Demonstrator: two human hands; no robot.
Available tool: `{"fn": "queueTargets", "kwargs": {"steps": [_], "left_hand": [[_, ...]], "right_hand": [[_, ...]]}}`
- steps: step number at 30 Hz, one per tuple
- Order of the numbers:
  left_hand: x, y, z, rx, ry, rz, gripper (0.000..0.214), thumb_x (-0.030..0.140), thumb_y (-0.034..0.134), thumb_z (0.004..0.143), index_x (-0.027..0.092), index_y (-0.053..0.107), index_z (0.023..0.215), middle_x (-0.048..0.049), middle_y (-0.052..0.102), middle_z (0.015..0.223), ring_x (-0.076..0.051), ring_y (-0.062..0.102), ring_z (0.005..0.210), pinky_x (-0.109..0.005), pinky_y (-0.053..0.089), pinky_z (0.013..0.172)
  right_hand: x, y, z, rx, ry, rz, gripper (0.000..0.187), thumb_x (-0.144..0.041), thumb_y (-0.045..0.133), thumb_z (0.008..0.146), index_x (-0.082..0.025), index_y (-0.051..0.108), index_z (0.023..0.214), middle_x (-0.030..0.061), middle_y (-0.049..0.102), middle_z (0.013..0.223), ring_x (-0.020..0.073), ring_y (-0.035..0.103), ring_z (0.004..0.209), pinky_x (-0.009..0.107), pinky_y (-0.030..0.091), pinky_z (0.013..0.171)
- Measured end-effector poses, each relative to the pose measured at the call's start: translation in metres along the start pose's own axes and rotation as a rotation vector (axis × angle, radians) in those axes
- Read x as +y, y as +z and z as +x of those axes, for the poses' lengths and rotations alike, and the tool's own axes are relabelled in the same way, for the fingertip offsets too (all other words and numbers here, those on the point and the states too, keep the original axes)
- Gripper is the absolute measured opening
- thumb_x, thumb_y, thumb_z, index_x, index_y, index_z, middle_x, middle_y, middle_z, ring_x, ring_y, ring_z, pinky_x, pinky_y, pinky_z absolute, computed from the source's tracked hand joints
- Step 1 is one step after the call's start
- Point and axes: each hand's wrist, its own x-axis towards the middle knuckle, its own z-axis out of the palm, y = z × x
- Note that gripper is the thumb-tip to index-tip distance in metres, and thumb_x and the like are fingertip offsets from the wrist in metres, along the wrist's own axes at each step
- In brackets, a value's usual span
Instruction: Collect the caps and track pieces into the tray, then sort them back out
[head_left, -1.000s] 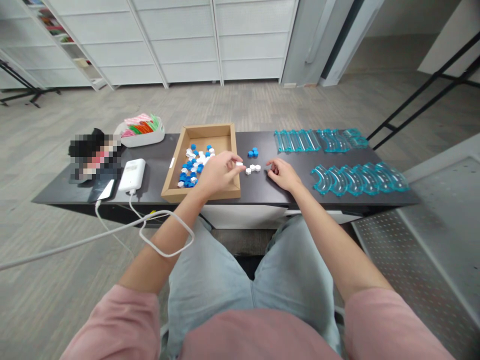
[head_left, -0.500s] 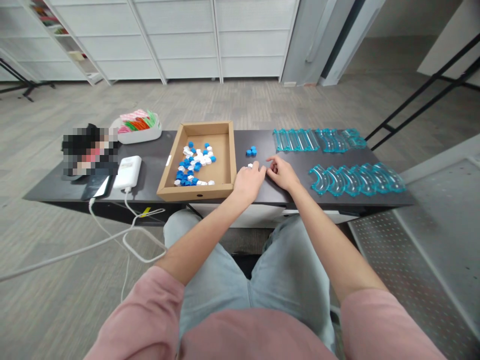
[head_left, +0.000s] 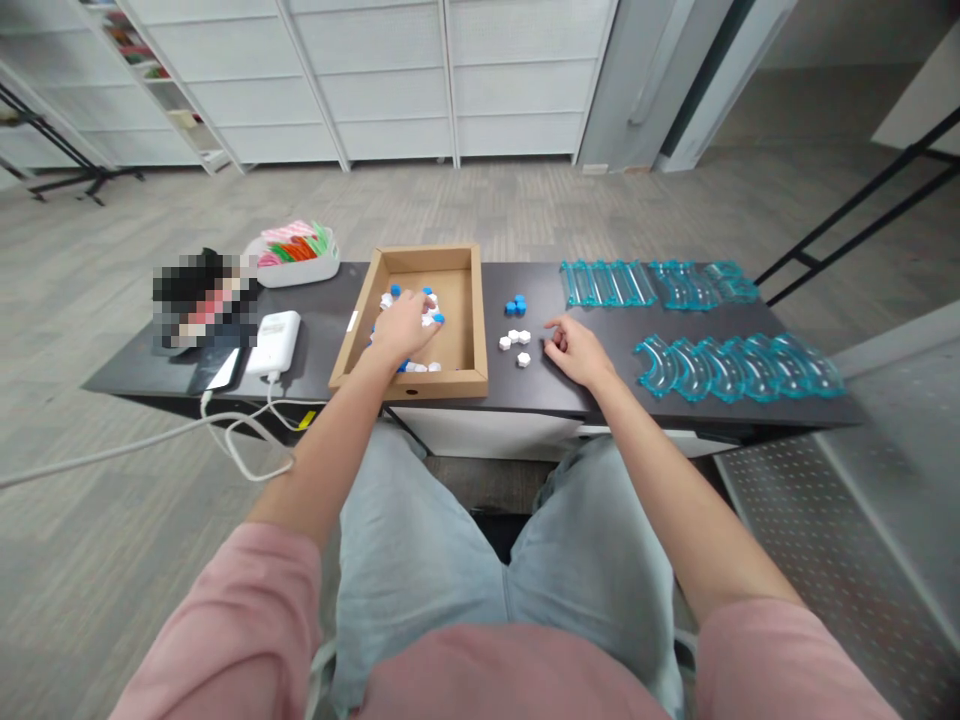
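My left hand (head_left: 405,325) is inside the cardboard box (head_left: 463,382), fingers spread over a heap of small blue and white connector pieces (head_left: 429,318). Its palm hides part of the heap. My right hand (head_left: 577,350) rests on the dark table, fingers loosely bent and apart, with nothing visible in them. Left of its fingertips lie several white pieces (head_left: 514,338) grouped together and a single white piece (head_left: 523,360) nearer me. A small cluster of blue pieces (head_left: 516,306) sits farther back.
Teal transparent straight tubes (head_left: 607,284) and curved tubes (head_left: 739,368) line the table's right side. At the left stand a white basket (head_left: 330,266) of colourful items, a white power bank (head_left: 273,342) with cables and a dark phone (head_left: 216,370).
My left hand has moved left from the table into the box, uncovering the white pieces. My right hand stays near the same spot. The view has shifted slightly.
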Motion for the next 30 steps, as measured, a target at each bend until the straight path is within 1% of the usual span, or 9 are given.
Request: {"fn": "queueTargets", "kwargs": {"steps": [2,5,9,13,16,20,24,27,30], "left_hand": [[-0.006,0.008,0.005,-0.032,-0.017,0.024,0.032,0.032,0.07,0.106,0.024,0.08,0.135,-0.0143,0.074,0.149,-0.034,0.073,0.138,-0.044,0.059,0.117],[-0.008,0.019,0.009,-0.038,-0.012,0.023,0.023,0.027,0.072,0.1,0.025,0.086,0.118,-0.0137,0.079,0.138,-0.034,0.075,0.132,-0.043,0.061,0.115],[-0.012,0.03,0.013,0.061,0.027,-0.082,0.014,0.023,0.075,0.091,0.024,0.087,0.1,-0.0142,0.081,0.122,-0.035,0.078,0.118,-0.046,0.063,0.108],[-0.015,0.035,0.014,0.118,0.032,-0.258,0.005,0.02,0.078,0.085,0.024,0.079,0.088,-0.0111,0.081,0.106,-0.033,0.078,0.106,-0.044,0.063,0.103],[-0.014,0.035,0.015,0.115,-0.002,-0.368,0.013,0.021,0.08,0.086,0.024,0.077,0.099,-0.0069,0.081,0.097,-0.029,0.076,0.1,-0.041,0.062,0.1],[-0.013,0.032,0.016,0.152,0.049,-0.437,0.032,0.026,0.073,0.095,0.022,0.078,0.126,-0.0072,0.082,0.107,-0.026,0.075,0.101,-0.039,0.06,0.103],[-0.014,0.028,0.016,0.175,0.159,-0.446,0.019,0.03,0.067,0.103,0.021,0.079,0.114,-0.0108,0.082,0.116,-0.025,0.075,0.107,-0.04,0.059,0.109],[-0.01,0.024,0.014,0.194,0.187,-0.552,0.014,0.029,0.075,0.1,0.02,0.075,0.11,-0.0108,0.082,0.117,-0.023,0.076,0.103,-0.039,0.062,0.105],[0.004,0.022,0.004,0.222,0.237,-0.65,0.017,0.027,0.079,0.097,0.02,0.071,0.11,-0.01,0.08,0.117,-0.021,0.077,0.102,-0.036,0.064,0.098]], "right_hand": [[0.0,0.0,0.0,0.007,0.006,-0.007,0.032,-0.033,0.067,0.095,-0.024,0.073,0.126,0.0043,0.073,0.091,0.026,0.063,0.077,0.042,0.056,0.085],[0.0,-0.001,-0.001,0.017,0.007,-0.009,0.032,-0.032,0.068,0.094,-0.025,0.073,0.125,0.0037,0.073,0.09,0.0255,0.063,0.076,0.041,0.056,0.084],[0.0,-0.002,-0.001,0.016,0.001,-0.003,0.03,-0.033,0.069,0.094,-0.025,0.073,0.123,0.0033,0.072,0.087,0.0258,0.062,0.074,0.042,0.057,0.083],[0.0,-0.003,-0.002,0.013,0.01,0.013,0.031,-0.033,0.07,0.094,-0.025,0.073,0.124,0.0035,0.073,0.088,0.0251,0.062,0.072,0.043,0.058,0.083],[0.0,-0.003,-0.002,0.023,0.008,0.017,0.031,-0.032,0.071,0.093,-0.025,0.074,0.123,0.0033,0.072,0.088,0.0251,0.062,0.072,0.043,0.058,0.084],[-0.001,-0.004,-0.001,0.008,0.013,0.019,0.031,-0.032,0.07,0.093,-0.025,0.074,0.124,0.0033,0.072,0.087,0.0257,0.062,0.073,0.043,0.058,0.084],[-0.002,-0.004,-0.001,0.005,0.022,0.015,0.031,-0.032,0.07,0.094,-0.025,0.074,0.124,0.0033,0.072,0.088,0.0257,0.062,0.075,0.042,0.057,0.085],[-0.002,-0.002,-0.001,0.006,0.024,0.008,0.03,-0.032,0.069,0.095,-0.024,0.074,0.124,0.0034,0.071,0.089,0.0252,0.062,0.075,0.042,0.057,0.085],[-0.001,-0.001,0.0,0.006,0.019,0.004,0.03,-0.032,0.069,0.094,-0.025,0.073,0.124,0.0035,0.072,0.089,0.0257,0.062,0.076,0.042,0.057,0.085]]}}
